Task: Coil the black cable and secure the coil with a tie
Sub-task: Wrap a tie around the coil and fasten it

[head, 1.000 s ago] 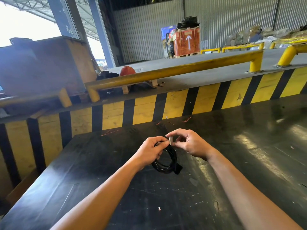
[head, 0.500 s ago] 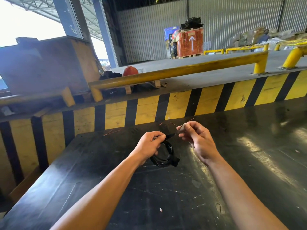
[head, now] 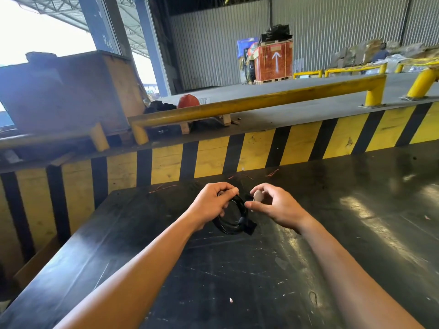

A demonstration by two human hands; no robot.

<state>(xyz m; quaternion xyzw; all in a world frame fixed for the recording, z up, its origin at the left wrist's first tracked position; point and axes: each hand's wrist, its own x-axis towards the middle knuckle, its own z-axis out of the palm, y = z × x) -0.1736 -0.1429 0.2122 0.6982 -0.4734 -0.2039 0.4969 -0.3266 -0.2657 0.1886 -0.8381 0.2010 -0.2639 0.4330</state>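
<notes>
Black bench [head: 261, 281]: cable coil [head: 231, 218] clamped by left hand [head: 211, 205]; right hand [head: 273, 205] fingers half-curled, touching coil at 3 o'clock; tie [head: 247, 225] at 5 o'clock should be cinched snug

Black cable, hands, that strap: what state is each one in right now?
Black cable: coiled into a small loop, held above the black table.
Tie: wrapped around the coil's lower right, its end sticking out.
Left hand: gripping the coil's top.
Right hand: fingers loosely curled beside the coil, thumb touching it.

Counter [head: 308, 269] under my arms: glossy black, scratched. Cable [head: 234, 224]: shiny black plastic. Barrier [head: 256, 150]: scuffed, matt painted wood.
</notes>
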